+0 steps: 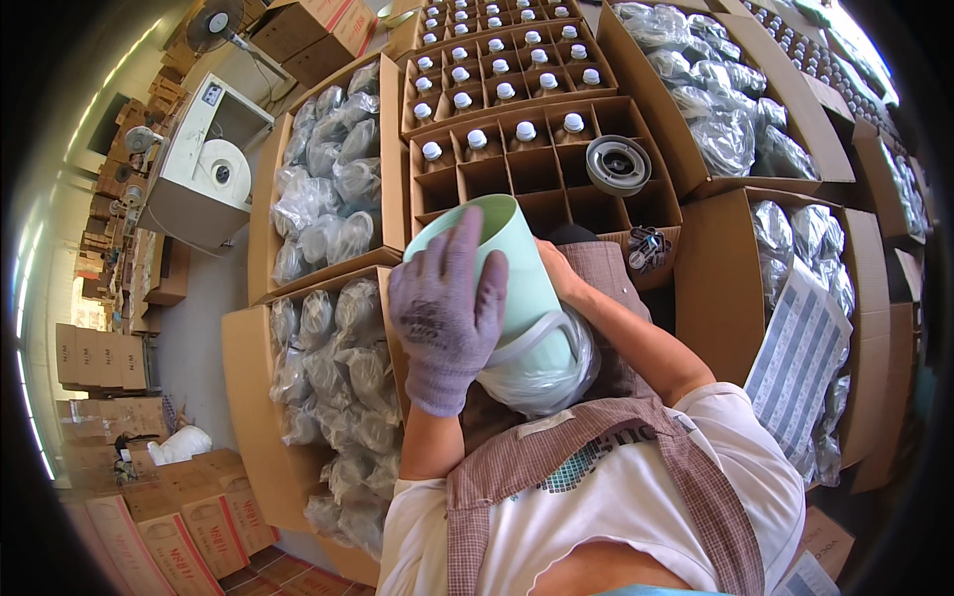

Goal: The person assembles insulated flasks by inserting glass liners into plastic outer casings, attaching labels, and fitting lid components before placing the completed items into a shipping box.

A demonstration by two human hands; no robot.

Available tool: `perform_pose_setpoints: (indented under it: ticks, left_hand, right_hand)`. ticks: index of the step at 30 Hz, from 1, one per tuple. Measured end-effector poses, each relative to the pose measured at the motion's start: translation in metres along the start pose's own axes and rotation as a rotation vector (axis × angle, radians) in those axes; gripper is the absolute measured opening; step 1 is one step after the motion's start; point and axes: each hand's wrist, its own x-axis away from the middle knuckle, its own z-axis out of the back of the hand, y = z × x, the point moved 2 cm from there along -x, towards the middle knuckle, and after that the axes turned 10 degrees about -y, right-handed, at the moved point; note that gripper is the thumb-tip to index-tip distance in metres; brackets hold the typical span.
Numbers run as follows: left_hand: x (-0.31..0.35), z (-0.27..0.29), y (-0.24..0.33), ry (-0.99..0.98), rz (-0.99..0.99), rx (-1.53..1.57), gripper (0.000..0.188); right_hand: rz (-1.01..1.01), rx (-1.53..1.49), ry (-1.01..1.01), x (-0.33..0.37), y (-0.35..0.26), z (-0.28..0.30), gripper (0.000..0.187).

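A mint-green jug [527, 283] with a loop handle tilts over my lap, its wide mouth facing up and away. Clear plastic film [549, 385] wraps its bottom end. Against the jug's left side rests my left hand [449, 298], in a grey glove, with fingers stretched toward the rim and thumb apart. My bare right hand [558, 270] holds the jug from the far right side; its fingertips are hidden behind the wall. Just beyond stands a divided carton [459, 189] with a row of white-capped bottles [525, 131]. On its right corner sits a grey round part [618, 165].
Open cartons of plastic-wrapped items flank me: two at left [333, 164] and more at right [706, 89]. A printed sheet [795, 348] lies over the near right carton. Beyond the divided carton are more white-capped bottles [502, 91]. A white machine [214, 149] and a fan [214, 25] stand far left.
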Motion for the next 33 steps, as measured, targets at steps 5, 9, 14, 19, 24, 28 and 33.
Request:
perform_pose_setpoints:
  ticks: [5,9,14,19,24,28,33]
  left_hand:
    - [-0.026,-0.027,-0.056,0.038,-0.102,0.304,0.019]
    - [-0.056,-0.017,-0.054,-0.093,-0.324,0.609,0.016]
    - [-0.066,-0.055,-0.103,-0.173,-0.203,1.426,0.019]
    - [-0.094,-0.079,-0.121,-0.258,-0.555,1.470,0.031]
    - [-0.096,-0.090,-0.122,-0.229,-0.493,1.685,0.057]
    - [-0.097,-0.130,-0.136,0.039,0.037,2.172,0.050]
    - [-0.139,-0.230,-0.151,-0.422,0.829,1.988,0.104]
  right_hand:
    - [0.110,0.564,0.206,-0.009,-0.036,0.028,0.021]
    - [0.116,0.678,0.489,-0.047,-0.056,0.131,0.019]
    - [0.011,1.263,0.682,-0.135,-0.034,0.254,0.034]
    - [-0.598,1.482,0.429,-0.202,0.023,0.324,0.069]
    - [-0.559,1.515,0.292,-0.215,0.052,0.346,0.053]
    - [-0.405,1.592,0.301,-0.200,-0.015,0.324,0.049]
    - [0.106,1.639,0.205,-0.174,-0.166,0.207,0.043]
